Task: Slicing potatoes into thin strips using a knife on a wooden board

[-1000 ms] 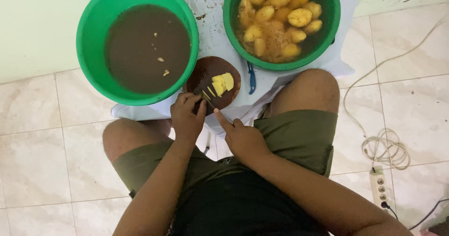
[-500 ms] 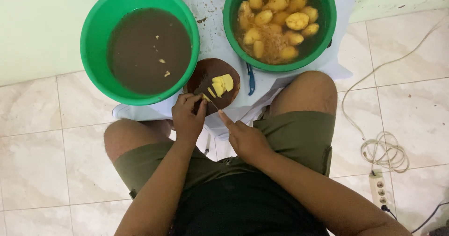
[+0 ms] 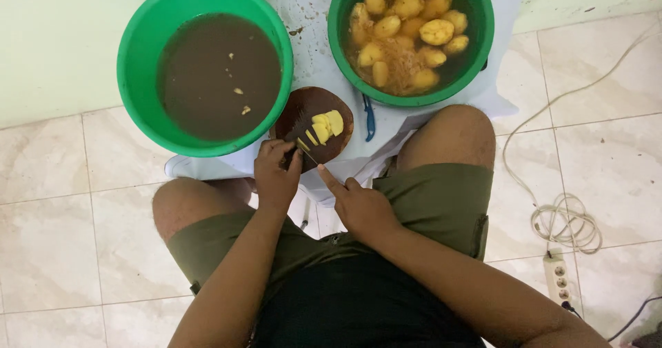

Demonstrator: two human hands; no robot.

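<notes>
Yellow potato slices [image 3: 324, 126] lie fanned on a small round brown cutting board [image 3: 303, 106], which sits on a low table [image 3: 314, 51] covered in pale blue-white sheeting, between the person's bare knees. Furthest left on that table stands a green basin [image 3: 138, 37] filled with murky brown water, a few pale scraps floating on top. Just right of it comes the board, its near edge touching the person's left hand [image 3: 276, 172]. That hand's fingers are curled tight together over the board's near rim, at the cut end of the slices. A thin dark blade [image 3: 308, 153] slants beside that hand toward the slices. The right hand [image 3: 362, 206] lies just beside the left, lower down; its forefinger points straight out toward the blade while the other fingers are folded in, though whether they grip a handle I cannot tell from here. A blue-handled tool [image 3: 370, 117] lies on the sheeting right of the board. Beyond it stands a second green basin [image 3: 483, 51], holding peeled yellow potatoes [image 3: 407, 24] in cloudy water. The person wears olive shorts. On the tiled floor [image 3: 607, 148] at far right, a white cable [image 3: 565, 217] coils near a power strip [image 3: 557, 272].
</notes>
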